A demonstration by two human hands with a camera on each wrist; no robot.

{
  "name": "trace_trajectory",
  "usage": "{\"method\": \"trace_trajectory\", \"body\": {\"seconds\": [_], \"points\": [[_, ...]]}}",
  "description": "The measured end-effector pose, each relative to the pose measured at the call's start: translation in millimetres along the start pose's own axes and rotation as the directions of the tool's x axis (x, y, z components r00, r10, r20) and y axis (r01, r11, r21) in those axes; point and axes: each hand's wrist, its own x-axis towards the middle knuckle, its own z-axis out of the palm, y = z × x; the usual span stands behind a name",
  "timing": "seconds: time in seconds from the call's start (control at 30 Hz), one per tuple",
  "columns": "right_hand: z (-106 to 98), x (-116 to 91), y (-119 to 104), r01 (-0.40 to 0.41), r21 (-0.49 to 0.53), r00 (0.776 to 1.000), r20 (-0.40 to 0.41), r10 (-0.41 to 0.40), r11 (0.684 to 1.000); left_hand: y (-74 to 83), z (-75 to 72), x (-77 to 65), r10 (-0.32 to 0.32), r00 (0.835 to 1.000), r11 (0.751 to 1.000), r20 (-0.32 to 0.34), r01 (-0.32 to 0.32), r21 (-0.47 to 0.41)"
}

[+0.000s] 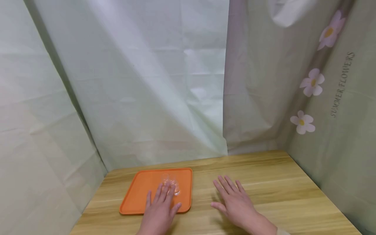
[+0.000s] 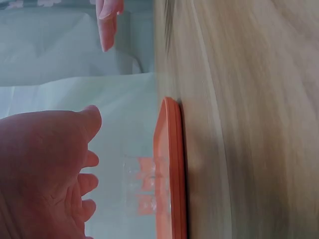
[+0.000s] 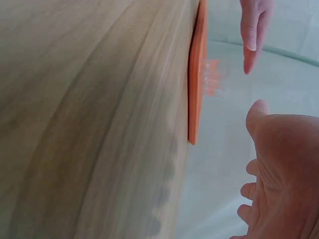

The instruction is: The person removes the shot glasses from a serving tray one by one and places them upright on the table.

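orange tray [image 1: 141, 192] on tabletop [image 1: 282, 186] | clear cups [image 1: 176, 188] on tray | left hand [image 1: 159, 209] above tray's near side, fingers spread | right hand [image 1: 236, 203] right of tray, fingers spread

Lateral room for my bare right hand [image 1: 236, 206] over the light-brown wood-grain table [image 1: 279, 189], up to the grey-green flower-printed sheet [image 1: 352, 156] on the right. Ahead of my bare left hand [image 1: 158, 210], clustered transparent cups [image 1: 177, 190] block a low pass across the orange rectangular tray [image 1: 137, 199].
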Motion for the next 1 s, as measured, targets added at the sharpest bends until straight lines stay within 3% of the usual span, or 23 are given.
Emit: {"method": "trace_trajectory", "body": {"seconds": [0.33,0.67,1.0], "points": [[6,5,-7,0.036,0.045,0.999,-0.015,-0.035,0.998,-11.8,-11.1,1.4,-0.056,0.998,0.998,0.026,0.056,0.012],[4,12,-15,0.001,0.047,0.996,0.088,-0.005,0.999,-18.6,-13.2,1.1,-0.082,0.996,0.997,0.032,0.082,0.003],[9,17,-20,0.027,0.066,0.994,0.107,-0.034,0.997,-23.3,-15.5,-0.4,-0.121,0.992,0.993,0.044,0.122,-0.005]]}}
